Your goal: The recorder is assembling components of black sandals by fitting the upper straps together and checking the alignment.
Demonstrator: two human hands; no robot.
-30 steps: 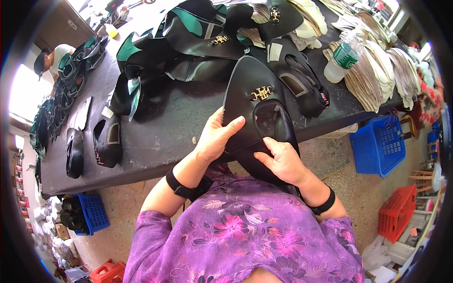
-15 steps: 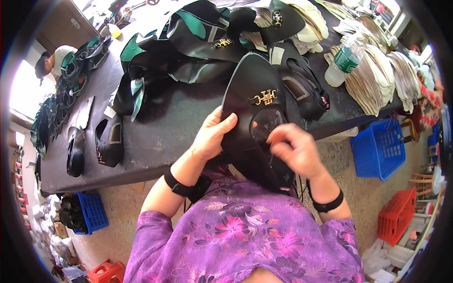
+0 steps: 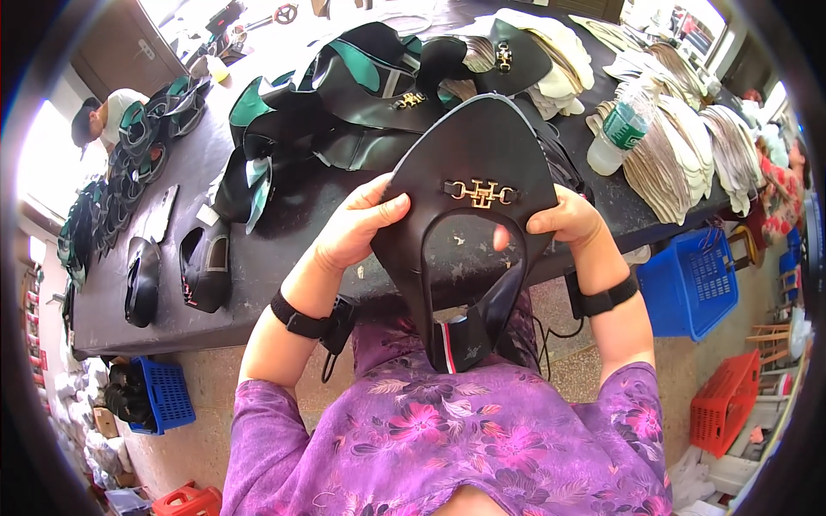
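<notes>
A black shoe upper (image 3: pixel 469 142) is stretched out between my hands above the table's near edge. Across its front sits a gold metal ornament (image 3: pixel 482 193), and a red and white stripe (image 3: pixel 446 346) shows at its lower end. My left hand (image 3: pixel 361 225) grips the upper's left edge, thumb on top. On the opposite edge my right hand (image 3: pixel 564 217) pinches it the same way; a fingertip shows through the opening. Beyond lies a pile of black uppers (image 3: pixel 361 82) with green linings. Another black upper (image 3: pixel 564 159) is partly hidden behind the held one.
Black folded uppers (image 3: pixel 205 267) rest at the table's left. A water bottle (image 3: pixel 625 129) stands beside stacked cream shoe pieces (image 3: pixel 675 159). Blue baskets (image 3: pixel 688 284) and a red basket (image 3: pixel 727 400) are on the floor. A person (image 3: pixel 107 116) bends at the far left.
My right hand has moved from the upper's opening to its right edge. The upper has turned to face me and spread wider, with its opening and striped end now showing.
</notes>
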